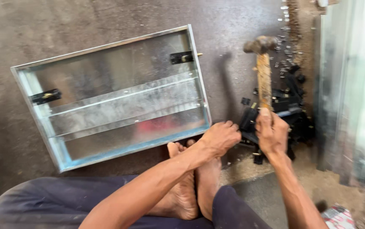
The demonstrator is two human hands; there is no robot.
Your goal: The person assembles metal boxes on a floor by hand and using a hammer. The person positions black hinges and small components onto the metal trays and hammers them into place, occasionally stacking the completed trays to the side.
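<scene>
Head cam: right hand point(271, 133) has its fingers wrapped tight round the wooden handle of a hammer point(263, 70), head raised above them. Left hand point(220, 138), fingers curled shut, presses beside a pile of black brackets point(290, 106) on the floor. The galvanised metal tray point(114, 97) lies left of both.

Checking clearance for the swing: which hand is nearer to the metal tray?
Left. The left hand sits just off the metal tray's lower right corner; the right hand is farther right, gripping the hammer over the black parts.
</scene>
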